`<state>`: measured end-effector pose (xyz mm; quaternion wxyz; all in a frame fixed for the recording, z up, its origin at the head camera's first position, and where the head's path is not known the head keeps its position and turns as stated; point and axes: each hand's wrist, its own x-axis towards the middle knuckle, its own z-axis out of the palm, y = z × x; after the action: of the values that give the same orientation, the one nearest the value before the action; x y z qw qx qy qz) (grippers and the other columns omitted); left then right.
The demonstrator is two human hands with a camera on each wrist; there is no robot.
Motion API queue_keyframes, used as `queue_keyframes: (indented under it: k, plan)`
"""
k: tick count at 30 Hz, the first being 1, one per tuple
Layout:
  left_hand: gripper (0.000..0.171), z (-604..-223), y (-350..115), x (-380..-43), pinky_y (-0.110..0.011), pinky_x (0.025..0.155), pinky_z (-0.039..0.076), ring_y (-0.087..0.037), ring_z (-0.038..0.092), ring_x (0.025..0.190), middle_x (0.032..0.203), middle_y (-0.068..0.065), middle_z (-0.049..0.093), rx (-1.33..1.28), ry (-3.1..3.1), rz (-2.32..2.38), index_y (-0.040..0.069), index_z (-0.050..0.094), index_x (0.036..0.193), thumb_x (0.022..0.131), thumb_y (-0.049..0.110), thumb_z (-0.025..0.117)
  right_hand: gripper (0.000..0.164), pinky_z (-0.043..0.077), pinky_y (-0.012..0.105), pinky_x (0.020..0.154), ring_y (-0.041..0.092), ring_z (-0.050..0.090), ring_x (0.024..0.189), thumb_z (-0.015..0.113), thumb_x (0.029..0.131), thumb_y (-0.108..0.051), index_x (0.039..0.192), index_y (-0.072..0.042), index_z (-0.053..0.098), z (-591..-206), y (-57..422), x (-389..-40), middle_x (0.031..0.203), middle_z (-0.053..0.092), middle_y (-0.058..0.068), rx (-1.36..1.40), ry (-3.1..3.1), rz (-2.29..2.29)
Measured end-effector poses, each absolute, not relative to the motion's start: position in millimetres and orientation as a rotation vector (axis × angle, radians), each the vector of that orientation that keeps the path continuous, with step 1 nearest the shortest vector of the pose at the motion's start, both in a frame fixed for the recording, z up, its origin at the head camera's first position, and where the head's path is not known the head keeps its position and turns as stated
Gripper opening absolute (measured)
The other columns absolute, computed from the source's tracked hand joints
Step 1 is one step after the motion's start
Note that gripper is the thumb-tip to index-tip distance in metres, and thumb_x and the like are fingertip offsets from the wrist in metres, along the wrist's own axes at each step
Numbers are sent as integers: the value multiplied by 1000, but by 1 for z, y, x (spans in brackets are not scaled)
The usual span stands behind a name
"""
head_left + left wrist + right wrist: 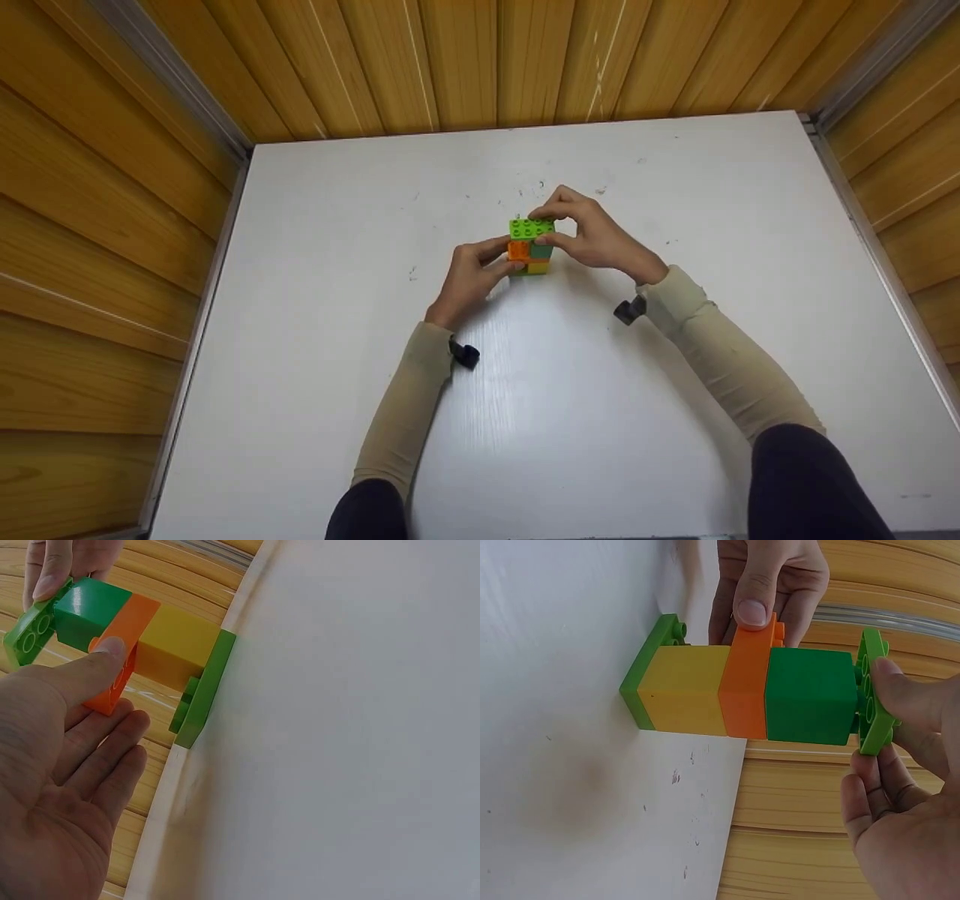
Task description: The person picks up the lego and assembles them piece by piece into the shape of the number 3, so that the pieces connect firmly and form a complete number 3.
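Observation:
A stack of toy building bricks stands on the white table. At its base lies a green plate (pixel 206 690) with studs, bearing a yellow brick (pixel 686 690). Above that come a flat orange brick (pixel 746 690) and a dark green brick (pixel 810 694). My left hand (pixel 469 277) pinches the orange brick between thumb and fingers, steadying the stack's left side. At the top, my right hand (pixel 600 232) pinches a light green studded plate (pixel 523 228). In the right wrist view this plate sits slightly askew against the dark green brick's studs, with a narrow gap showing.
The white table (pixel 337 195) carries small dark scuffs around the stack. Wood-panelled walls (pixel 465 67) rise behind it and on both sides, with metal rails at the corners. A small black camera (pixel 466 356) is strapped at the left wrist, another (pixel 628 310) at the right.

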<state>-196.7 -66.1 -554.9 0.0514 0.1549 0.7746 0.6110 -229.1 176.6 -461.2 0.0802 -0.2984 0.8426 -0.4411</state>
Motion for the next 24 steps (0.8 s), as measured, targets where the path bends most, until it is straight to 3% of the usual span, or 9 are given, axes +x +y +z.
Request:
queue_keyframes:
  k: [24]
  plan:
    - [46, -557, -66, -198, -32, 113, 53, -17, 65, 136, 142, -1, 71, 476, 2382, 1852, 16, 69, 143, 99, 19, 79, 37, 45, 37, 97, 24, 58, 111, 83, 95, -14, 130, -4, 75, -465, 176, -226, 114, 62, 12, -877, 2526, -1292]
